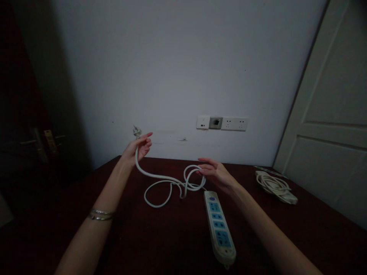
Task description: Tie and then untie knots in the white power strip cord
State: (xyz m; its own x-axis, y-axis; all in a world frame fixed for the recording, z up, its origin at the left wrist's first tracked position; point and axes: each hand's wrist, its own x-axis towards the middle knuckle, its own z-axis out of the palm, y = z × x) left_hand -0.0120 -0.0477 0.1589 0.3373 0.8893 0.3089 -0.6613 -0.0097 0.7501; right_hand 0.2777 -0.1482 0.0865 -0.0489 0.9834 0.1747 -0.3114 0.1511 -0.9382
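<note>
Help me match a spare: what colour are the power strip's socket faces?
Blue, on the white power strip; head view.

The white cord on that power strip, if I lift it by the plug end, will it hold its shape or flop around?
Probably floppy: the white cord sags from the left hand and lies in loose loops on the table. It looks light, raised by fingertips. The power strip would likely anchor the far end, so loops may drag or tangle.
</note>
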